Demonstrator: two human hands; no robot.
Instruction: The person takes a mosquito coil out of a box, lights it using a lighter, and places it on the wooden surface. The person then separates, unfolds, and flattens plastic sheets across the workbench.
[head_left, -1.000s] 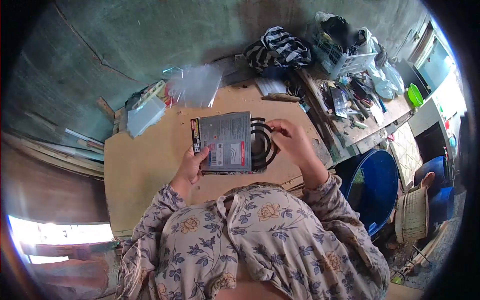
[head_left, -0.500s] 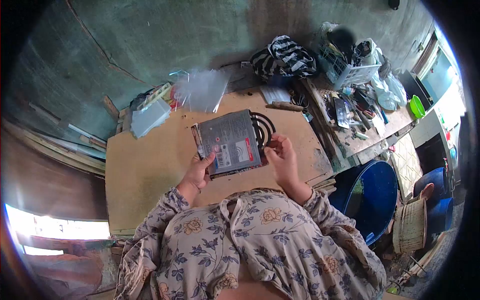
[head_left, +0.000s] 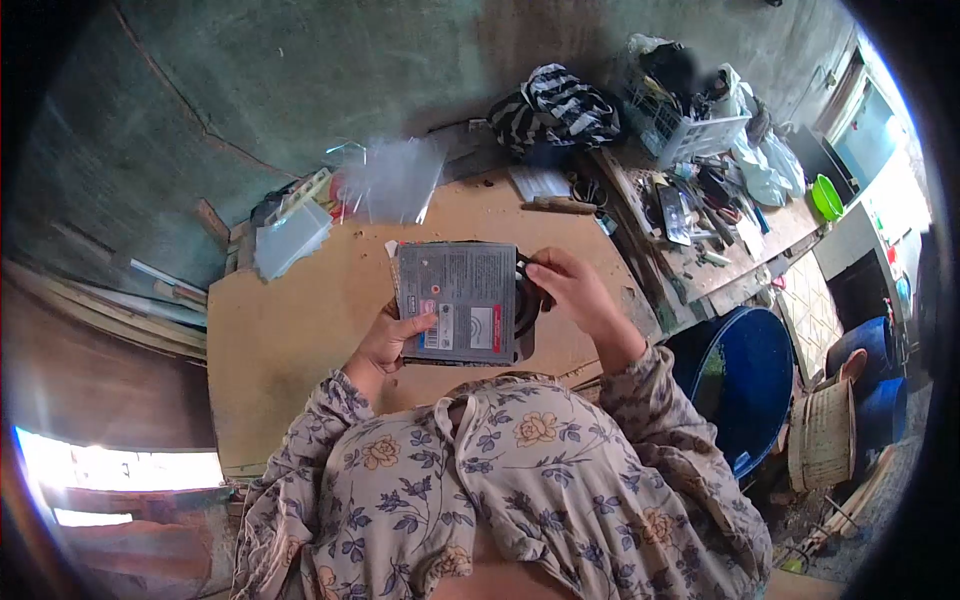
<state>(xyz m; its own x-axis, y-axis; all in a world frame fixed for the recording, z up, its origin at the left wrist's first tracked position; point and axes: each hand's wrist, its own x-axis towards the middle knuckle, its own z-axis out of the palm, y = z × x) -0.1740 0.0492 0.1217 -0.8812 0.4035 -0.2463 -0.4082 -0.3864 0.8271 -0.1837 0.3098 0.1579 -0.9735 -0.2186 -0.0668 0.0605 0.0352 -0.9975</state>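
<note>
A flat grey cardboard box [head_left: 462, 290] with printed text, a barcode and a red label is held over the table. My left hand [head_left: 390, 338] grips its left side, thumb across the printed face. From the box's right end sticks part of a dark mosquito coil [head_left: 526, 310], its rest hidden inside. My right hand [head_left: 570, 285] is closed on the coil's upper outer edge, beside the box opening. A dark flap shows at the box's lower right corner.
The wooden table [head_left: 290, 370] carries clear plastic sheets [head_left: 395, 180] and a stack of clear pouches [head_left: 292, 240] at the back. A wooden stick [head_left: 558, 205] lies near its far edge. Tools crowd a side bench [head_left: 740, 250], and a blue barrel [head_left: 745, 390] stands at right.
The coil sits deeper in the box, with less of it showing. The box has turned to stand straighter. My right hand has moved up along the coil to its upper edge.
</note>
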